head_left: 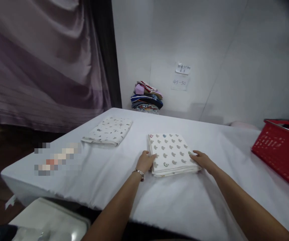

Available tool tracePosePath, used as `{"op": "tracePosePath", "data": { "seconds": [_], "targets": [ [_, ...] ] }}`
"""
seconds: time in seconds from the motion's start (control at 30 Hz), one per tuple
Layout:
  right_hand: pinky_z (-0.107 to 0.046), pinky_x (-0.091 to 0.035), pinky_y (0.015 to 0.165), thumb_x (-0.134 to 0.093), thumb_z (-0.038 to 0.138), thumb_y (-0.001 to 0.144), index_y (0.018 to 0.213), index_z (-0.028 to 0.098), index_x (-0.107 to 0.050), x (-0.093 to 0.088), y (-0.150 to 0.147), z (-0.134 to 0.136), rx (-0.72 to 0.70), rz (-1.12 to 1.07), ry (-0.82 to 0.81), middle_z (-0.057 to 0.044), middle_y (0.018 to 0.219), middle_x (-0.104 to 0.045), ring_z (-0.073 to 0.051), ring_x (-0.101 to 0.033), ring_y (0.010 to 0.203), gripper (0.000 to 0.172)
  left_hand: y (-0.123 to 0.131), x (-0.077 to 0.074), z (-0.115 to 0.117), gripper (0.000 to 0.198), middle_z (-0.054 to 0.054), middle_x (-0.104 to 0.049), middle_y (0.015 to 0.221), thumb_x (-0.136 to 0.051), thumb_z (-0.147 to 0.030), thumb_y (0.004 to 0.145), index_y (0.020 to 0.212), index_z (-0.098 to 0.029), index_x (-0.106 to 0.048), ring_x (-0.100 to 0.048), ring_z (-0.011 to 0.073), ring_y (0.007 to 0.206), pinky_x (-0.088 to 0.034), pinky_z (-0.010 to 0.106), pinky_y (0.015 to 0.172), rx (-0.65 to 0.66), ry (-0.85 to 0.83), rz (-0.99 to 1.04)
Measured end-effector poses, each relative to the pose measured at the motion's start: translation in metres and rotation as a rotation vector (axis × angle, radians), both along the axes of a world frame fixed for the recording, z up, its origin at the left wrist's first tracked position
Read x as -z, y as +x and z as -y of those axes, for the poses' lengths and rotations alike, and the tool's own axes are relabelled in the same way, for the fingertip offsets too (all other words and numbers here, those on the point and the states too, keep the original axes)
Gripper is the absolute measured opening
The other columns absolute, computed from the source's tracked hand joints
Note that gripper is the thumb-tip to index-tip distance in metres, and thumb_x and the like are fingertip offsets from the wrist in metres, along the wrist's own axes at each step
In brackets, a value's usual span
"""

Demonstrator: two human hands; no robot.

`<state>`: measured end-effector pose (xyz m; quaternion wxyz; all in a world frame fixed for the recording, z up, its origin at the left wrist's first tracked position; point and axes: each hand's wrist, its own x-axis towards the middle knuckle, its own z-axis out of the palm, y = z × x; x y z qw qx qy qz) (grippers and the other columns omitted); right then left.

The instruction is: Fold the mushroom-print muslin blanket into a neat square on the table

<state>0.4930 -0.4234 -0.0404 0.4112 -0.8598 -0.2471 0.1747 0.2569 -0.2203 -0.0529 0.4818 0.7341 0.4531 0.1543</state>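
Note:
A folded white cloth (172, 150) printed with grey mushroom shapes, a few of them outlined in colour, lies flat in front of me on a white-covered table (104, 180). My left hand (145, 162), with a bracelet at the wrist, grips its left edge. At the opposite edge, my right hand (202, 161) closes on the near right corner; some of its fingers are hidden. The folded layers show along the near side. Farther left lies a second folded white cloth (110, 130) with small scattered prints, apart from both hands.
A red plastic basket (280, 154) stands at the table's right. Stacked folded fabrics (147, 97) rise beyond the far edge, by a wall with paper notes (181, 82). A pixelated patch covers something at left. A white plastic surface (49, 217) sits at lower left, below a curtain (46, 60).

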Motion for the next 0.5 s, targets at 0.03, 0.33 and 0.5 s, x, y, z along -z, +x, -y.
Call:
{"op": "tracePosePath", "data": {
  "seconds": [0.03,0.33,0.5],
  "targets": [
    [-0.033,-0.047,0.074,-0.07,0.039,0.067,0.11,0.014,-0.064,-0.002,0.0,-0.002,0.004,0.002,0.006,-0.009,0.087,-0.069,-0.022,-0.064,0.079,0.05,0.003,-0.001,-0.002,0.056,0.009,-0.068,0.088,-0.06,-0.047,0.077,0.119,-0.013,-0.045,-0.064,0.0198,0.074,-0.045,0.026,0.064,0.005,-0.04,-0.023],
    [-0.032,-0.05,0.059,-0.073,0.029,0.068,0.141,0.013,-0.03,0.002,-0.047,0.002,-0.068,-0.422,0.288,-0.004,0.076,-0.067,-0.019,-0.063,0.063,0.087,0.007,-0.03,-0.049,0.054,0.008,-0.069,0.09,-0.071,-0.03,0.067,0.114,-0.013,-0.051,-0.065,0.0181,0.075,-0.048,0.024,0.062,0.018,0.06,-0.094],
    [-0.03,-0.055,0.058,-0.069,0.023,0.074,0.146,0.015,-0.012,0.01,-0.091,0.012,-0.104,-0.694,0.504,-0.004,0.079,-0.068,-0.017,-0.065,0.064,0.092,-0.009,-0.047,-0.088,0.034,0.005,-0.07,0.086,-0.071,-0.034,0.066,0.093,-0.016,-0.062,-0.064,0.0209,0.084,-0.048,0.025,0.072,0.077,0.255,-0.251]
  ]
}}
